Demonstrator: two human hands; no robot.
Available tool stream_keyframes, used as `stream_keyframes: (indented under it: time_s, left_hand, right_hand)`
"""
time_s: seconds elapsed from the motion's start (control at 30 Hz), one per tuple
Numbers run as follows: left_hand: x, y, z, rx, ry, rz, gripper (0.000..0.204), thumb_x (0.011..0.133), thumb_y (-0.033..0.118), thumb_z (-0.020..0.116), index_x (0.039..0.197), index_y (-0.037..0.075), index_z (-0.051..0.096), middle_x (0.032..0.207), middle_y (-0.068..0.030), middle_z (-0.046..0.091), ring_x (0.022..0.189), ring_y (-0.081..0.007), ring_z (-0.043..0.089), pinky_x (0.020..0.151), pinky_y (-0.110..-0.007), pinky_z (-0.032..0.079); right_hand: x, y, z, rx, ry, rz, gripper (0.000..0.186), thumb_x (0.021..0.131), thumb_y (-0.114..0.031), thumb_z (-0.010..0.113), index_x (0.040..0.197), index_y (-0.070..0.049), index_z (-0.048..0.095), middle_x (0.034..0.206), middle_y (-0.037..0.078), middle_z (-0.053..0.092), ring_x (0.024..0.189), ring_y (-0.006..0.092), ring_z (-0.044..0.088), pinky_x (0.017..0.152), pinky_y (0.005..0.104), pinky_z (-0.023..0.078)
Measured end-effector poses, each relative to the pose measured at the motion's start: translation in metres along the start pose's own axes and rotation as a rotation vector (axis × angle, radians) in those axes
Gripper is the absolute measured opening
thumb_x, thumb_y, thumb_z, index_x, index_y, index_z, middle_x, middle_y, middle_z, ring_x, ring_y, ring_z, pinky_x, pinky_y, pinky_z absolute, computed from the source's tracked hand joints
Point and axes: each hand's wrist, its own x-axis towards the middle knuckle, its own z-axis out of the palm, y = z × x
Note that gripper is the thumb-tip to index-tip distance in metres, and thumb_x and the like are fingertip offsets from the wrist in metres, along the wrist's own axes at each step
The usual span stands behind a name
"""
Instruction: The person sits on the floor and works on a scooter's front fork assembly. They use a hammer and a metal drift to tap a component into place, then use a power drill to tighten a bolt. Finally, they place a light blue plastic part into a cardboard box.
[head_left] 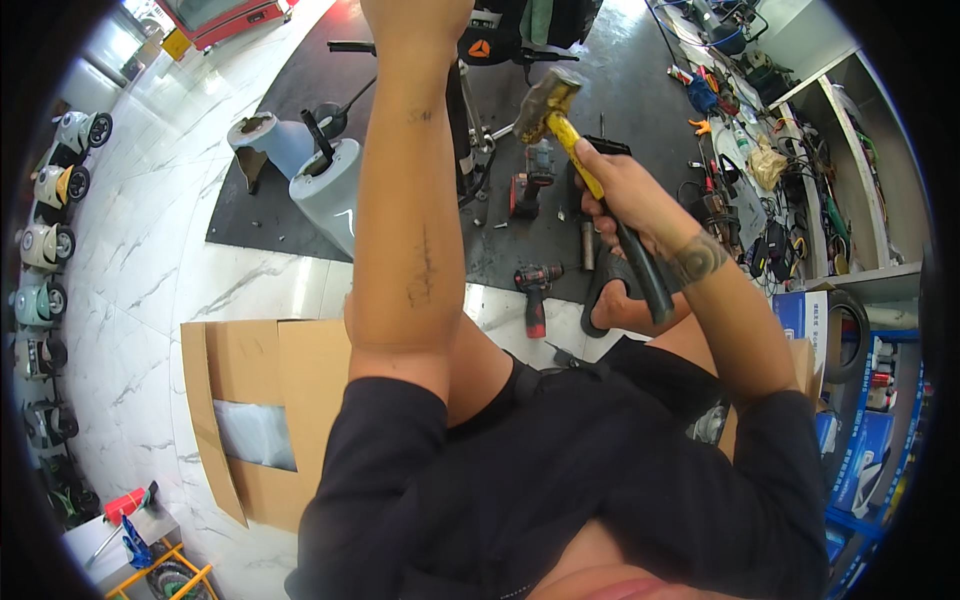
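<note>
My right hand (632, 192) is wrapped round the yellow and black handle of a hammer (549, 103), whose worn metal head points up and to the left. Straight ahead, my left arm reaches to the top edge of the view. Only the back of my left hand (418, 25) and its wrist show there; its fingers are out of sight. It is close to a partly stripped scooter (462, 130) with a dark frame. Below the hammer's head, a red and black power tool (530, 180) stands on the dark mat. A second cordless drill (537, 295) lies nearer to me.
Pale blue scooter panels (330, 190) lie left of my arm on the dark mat (235, 215). An opened cardboard box (310, 400) is at the near left. Many tools and cables (745, 200) cover the right side. Several small scooters (45, 245) line the far left.
</note>
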Motion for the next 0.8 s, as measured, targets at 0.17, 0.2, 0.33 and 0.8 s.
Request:
stream_keyframes:
  time_s: [0.17,0.2,0.33,0.8]
  left_hand:
    - [-0.001,-0.009,-0.014,0.114,0.055,-0.001,0.035,0.101,0.024,0.058,0.077,0.0,0.065,0.055,-0.005,0.052,0.052,-0.0157,0.057,0.049,-0.036,0.045]
    - [0.003,-0.011,-0.016,0.338,0.069,0.218,0.035,0.101,0.025,0.058,0.077,0.001,0.065,0.055,-0.0047,0.051,0.051,-0.0154,0.056,0.048,-0.035,0.044]
    - [0.01,-0.015,-0.016,0.171,0.039,0.039,0.035,0.101,0.026,0.056,0.074,0.005,0.063,0.054,-0.0029,0.05,0.046,-0.0142,0.053,0.042,-0.033,0.039]
    - [0.01,-0.018,-0.025,0.871,0.068,0.69,0.014,0.084,0.014,0.065,0.076,0.002,0.066,0.063,-0.0225,0.061,0.055,-0.0405,0.062,0.054,-0.049,0.049]
  right_hand:
    - [-0.023,-0.018,-0.023,0.074,0.033,-0.127,0.058,0.105,-0.065,0.052,0.101,-0.007,0.056,0.065,-0.001,0.05,0.04,0.0073,0.043,0.035,0.0248,0.036]
    - [-0.029,-0.029,-0.029,0.025,0.066,-0.155,0.058,0.105,-0.065,0.053,0.101,-0.007,0.056,0.065,-0.001,0.05,0.04,0.0072,0.043,0.035,0.0247,0.036]
    - [-0.052,-0.08,-0.046,-0.238,0.175,-0.419,0.058,0.104,-0.064,0.053,0.1,-0.007,0.057,0.065,-0.002,0.05,0.04,0.0053,0.044,0.036,0.0236,0.036]
    - [0.028,-0.129,-0.006,-0.521,-0.004,-0.448,0.057,0.107,-0.057,0.051,0.096,-0.002,0.059,0.064,0.003,0.056,0.041,0.0122,0.054,0.036,0.0299,0.044]
